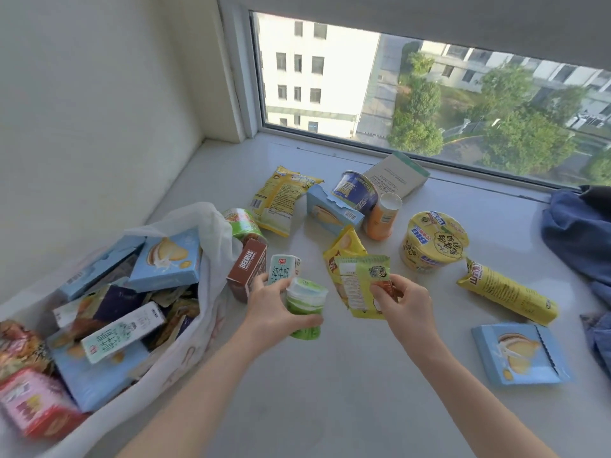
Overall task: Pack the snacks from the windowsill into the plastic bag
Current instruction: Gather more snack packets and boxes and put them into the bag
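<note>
Two held, cup point(306, 304) in L grip point(272, 312), packet point(358, 285) R grip point(408, 305)

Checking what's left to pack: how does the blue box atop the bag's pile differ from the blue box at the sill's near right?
The bag's blue box lies tilted on other packs inside the plastic bag; the sill's blue box lies flat on the windowsill. The sill's blue box shows a torn-open strip; the bag's blue box looks shut. Both are light blue with the same biscuit picture.
</note>
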